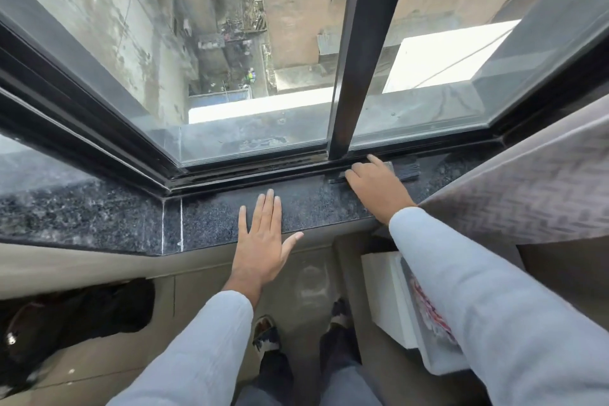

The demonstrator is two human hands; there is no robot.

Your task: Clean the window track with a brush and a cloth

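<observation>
Granite sill (99, 211), patterned curtain (527, 188)

A patterned curtain (540, 181) hangs beside the speckled granite sill (99, 211); a white box (385, 293) sits below.

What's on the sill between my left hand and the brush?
In the head view, only bare dark granite sill lies between the flat left hand and the brush; the right hand rests over the brush itself.

Both bare hands, left hand (263, 241) and right hand (377, 186), emerge from long pale grey-blue fabric sleeves (494, 300) ending at the wrists, above dark blue trousers (333, 382) and dark patterned slippers (267, 336).
</observation>
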